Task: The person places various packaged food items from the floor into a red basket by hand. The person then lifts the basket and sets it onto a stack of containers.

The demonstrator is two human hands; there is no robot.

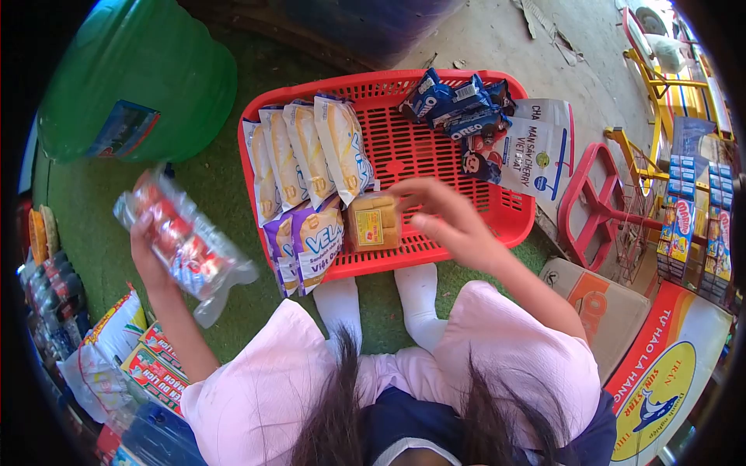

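My left hand [146, 247] is closed around a clear plastic package [185, 242] with red items inside, held out to the left of the red basket [392, 147]. Blur hides what the items are. Over the basket's front part, my right hand [447, 221] has its fingers apart, close to the right edge of a square packet of brown pastries [374, 221] with a yellow label. White-and-yellow Vela bread packs [342, 147] stand in a row at the basket's left. Purple Vela sandwich packs [317, 242] lie in front of them. Blue Oreo packs [466, 116] and a white pouch [536, 159] fill the right end.
A large green tub [148, 70] stands at the upper left. At right are a red stool-like stand [594, 206], a cardboard box [594, 311] and a Sun Star carton [660, 380]. Boxes of noodles or snacks [159, 365] and bottles [58, 299] line the left.
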